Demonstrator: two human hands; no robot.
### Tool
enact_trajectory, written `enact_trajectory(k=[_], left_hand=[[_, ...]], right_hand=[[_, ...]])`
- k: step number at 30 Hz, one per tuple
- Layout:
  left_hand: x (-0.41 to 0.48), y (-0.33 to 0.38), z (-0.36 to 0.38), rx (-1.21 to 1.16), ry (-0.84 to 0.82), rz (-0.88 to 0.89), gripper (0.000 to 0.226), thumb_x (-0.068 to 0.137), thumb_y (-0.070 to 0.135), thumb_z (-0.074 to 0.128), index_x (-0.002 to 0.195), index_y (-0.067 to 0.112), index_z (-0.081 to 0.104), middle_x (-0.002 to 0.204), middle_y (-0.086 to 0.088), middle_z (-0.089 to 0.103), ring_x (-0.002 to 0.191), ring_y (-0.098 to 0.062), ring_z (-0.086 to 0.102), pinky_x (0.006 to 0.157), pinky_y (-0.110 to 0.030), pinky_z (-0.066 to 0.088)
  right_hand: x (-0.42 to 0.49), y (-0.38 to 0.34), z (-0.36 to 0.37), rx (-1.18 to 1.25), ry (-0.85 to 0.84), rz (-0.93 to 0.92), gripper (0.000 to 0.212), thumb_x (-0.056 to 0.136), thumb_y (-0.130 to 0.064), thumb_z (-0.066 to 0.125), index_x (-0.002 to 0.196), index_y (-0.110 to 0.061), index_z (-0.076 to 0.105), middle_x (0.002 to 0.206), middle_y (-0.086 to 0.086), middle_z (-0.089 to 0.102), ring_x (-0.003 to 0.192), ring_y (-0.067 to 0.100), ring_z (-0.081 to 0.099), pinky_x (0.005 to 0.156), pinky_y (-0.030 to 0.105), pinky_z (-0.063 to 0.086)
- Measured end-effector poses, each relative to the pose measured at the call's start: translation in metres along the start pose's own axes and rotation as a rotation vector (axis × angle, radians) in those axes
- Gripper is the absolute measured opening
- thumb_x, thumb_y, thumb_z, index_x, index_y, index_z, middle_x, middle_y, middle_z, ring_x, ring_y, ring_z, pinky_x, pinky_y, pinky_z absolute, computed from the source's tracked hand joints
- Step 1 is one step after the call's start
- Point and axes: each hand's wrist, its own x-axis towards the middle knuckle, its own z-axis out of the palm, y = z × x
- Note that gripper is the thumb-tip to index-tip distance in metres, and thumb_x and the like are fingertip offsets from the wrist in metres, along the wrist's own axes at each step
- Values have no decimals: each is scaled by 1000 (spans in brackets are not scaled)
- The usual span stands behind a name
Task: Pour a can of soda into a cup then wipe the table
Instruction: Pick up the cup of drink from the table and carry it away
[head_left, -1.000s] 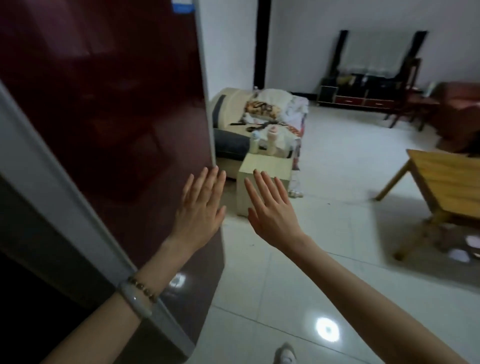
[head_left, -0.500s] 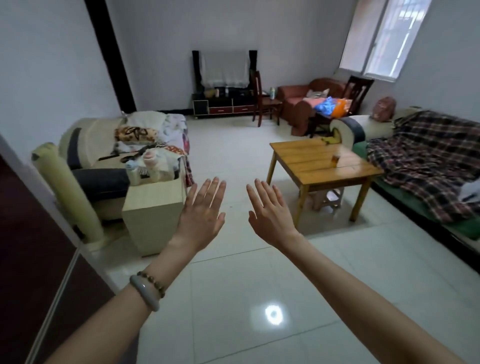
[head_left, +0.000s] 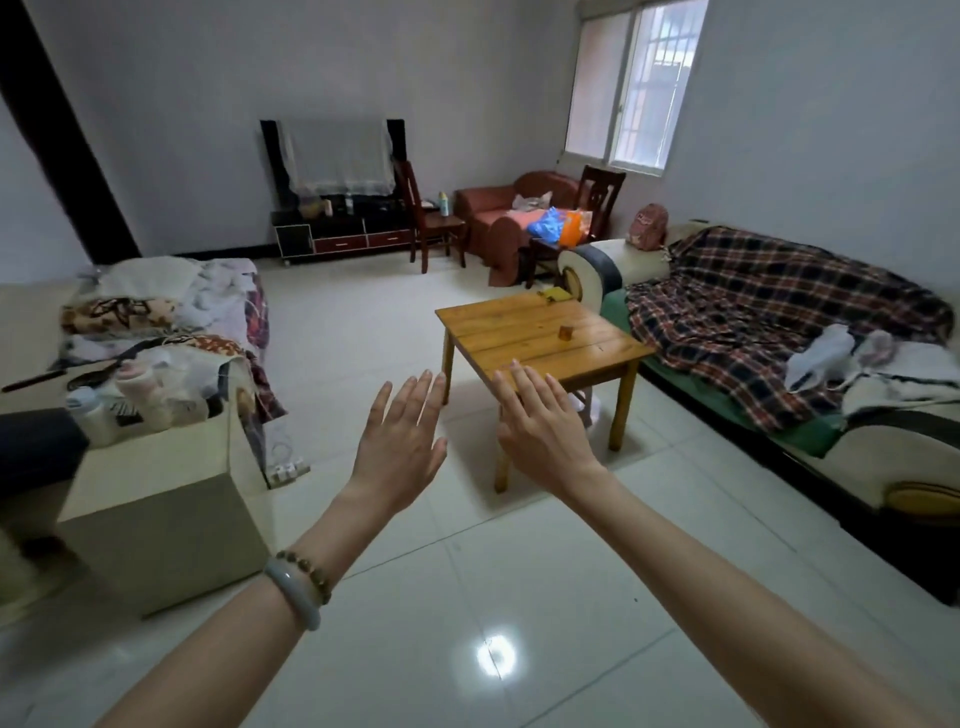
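Beyond the fingers (head_left: 418, 397) of the left hand (head_left: 400, 447) bare floor (head_left: 353, 322) lies open, while just past those of the right hand (head_left: 543, 436) the table (head_left: 524, 325) stands in the way, a box (head_left: 156, 499) off left, a sofa (head_left: 769, 322) off right.

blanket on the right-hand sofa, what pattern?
Plaid: the dark checked blanket has navy, red and white checks, clearest in the head view.
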Motion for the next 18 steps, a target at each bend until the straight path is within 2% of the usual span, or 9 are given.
enact_trajectory(k=[3,7,9,11,13,18], left_hand=[[36,25,16,-46,2,56,76,79,35,64,139,4,28,139,-16,48,126,-30,48,110,-49,28],[87,61,43,-119,-3,134,74,81,36,61,140,3,31,140,-15,47,128,-29,46,111,-48,26],[115,78,61,-140,-6,161,71,84,38,57,140,3,32,140,-16,46,128,-30,46,111,-48,26],[145,93,80,-176,-19,181,67,88,42,42,141,4,29,141,-15,45,128,-29,45,112,-47,23],[179,107,98,-202,-29,189,67,87,45,30,141,5,27,141,-15,46,128,-28,46,111,-46,26],[279,134,138,-227,0,180,69,88,46,31,140,1,31,140,-16,46,128,-28,46,109,-48,29]], right_hand=[[-3,40,8,-10,25,35,60,83,-22,60,137,-2,42,139,25,46,127,37,48,103,51,38],[-8,93,21,-30,-13,130,54,89,-30,40,135,-3,45,135,24,50,123,36,52,101,48,42],[-6,123,31,-41,-18,159,55,88,-33,47,136,-4,44,135,23,51,122,35,52,101,47,41],[-1,153,41,-59,-18,186,58,86,-35,52,134,-4,46,133,22,53,121,34,54,99,46,43],[10,186,50,-74,-39,225,59,85,-37,44,133,-4,48,132,21,54,118,34,55,97,46,45],[51,272,79,-80,-61,311,61,85,-39,39,135,-3,45,132,22,54,118,34,55,95,47,48]])
